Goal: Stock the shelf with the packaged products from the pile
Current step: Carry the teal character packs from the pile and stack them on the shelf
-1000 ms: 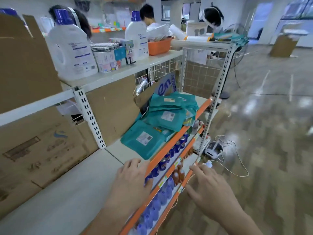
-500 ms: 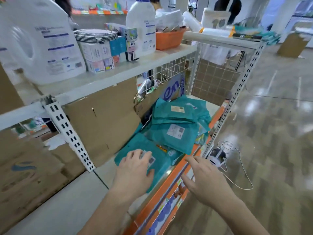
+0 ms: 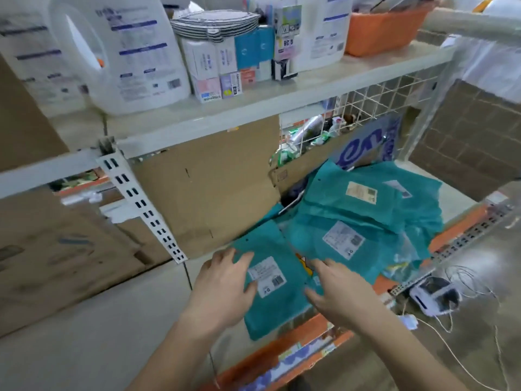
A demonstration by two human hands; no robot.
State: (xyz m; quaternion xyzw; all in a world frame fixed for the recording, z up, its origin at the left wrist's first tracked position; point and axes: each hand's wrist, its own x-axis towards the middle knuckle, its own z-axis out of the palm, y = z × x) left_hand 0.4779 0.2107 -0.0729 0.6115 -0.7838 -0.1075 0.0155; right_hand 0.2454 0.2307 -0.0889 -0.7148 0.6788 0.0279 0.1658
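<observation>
Head view: the front teal package (image 3: 270, 314) is laid flat on the shelf (image 3: 135, 328), touching the near side of the pile (image 3: 352, 221). The left hand (image 3: 222, 289) and right hand (image 3: 338, 294) are rested on it, fingers spread wide, nothing gripped.

Two hands (image 3: 222, 292) (image 3: 344, 294), four labelled packages (image 3: 270, 309), one basket (image 3: 386, 29).

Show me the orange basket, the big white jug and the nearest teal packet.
orange basket (image 3: 386, 32): head view, its front wall.
big white jug (image 3: 135, 52): head view, its label.
nearest teal packet (image 3: 273, 314): head view, below its sticker.
</observation>
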